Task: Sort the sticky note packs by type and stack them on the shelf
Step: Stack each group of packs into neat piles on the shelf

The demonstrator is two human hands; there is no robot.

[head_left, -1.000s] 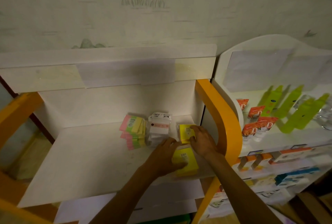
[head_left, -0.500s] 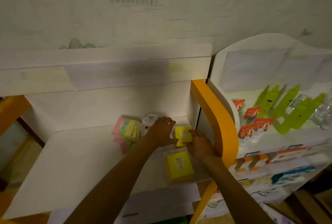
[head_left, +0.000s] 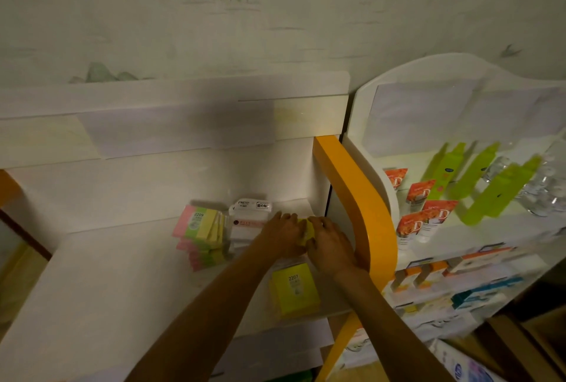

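Hands meet at the back right of the white shelf board (head_left: 101, 283), close to the orange curved side panel (head_left: 361, 207). Left hand (head_left: 283, 236) and right hand (head_left: 329, 242) press in from either side on a small yellow sticky note pack (head_left: 307, 230), of which only a sliver shows between the fingers; both hands are closed on it, palms down. Whether the pack rests on the board or is lifted slightly cannot be told.

Just nearer the camera than the grip, under the wrists, a second yellow sticky note pack in clear wrap, labelled 2207 (head_left: 294, 289), lies flat near the front edge of the board.

Immediately left of the left hand, a stack of white sticky note packs with printed labels (head_left: 249, 219) stands against the back wall, touching or nearly touching the knuckles. Further left again, a stack of pink, green and yellow striped sticky note packs, labelled 2209 (head_left: 202, 234), sits slightly fanned.

Right of the grip, past the orange panel, a white display rack (head_left: 422, 75) carries orange-capped tubes (head_left: 428, 216) and green bottles (head_left: 496, 191).
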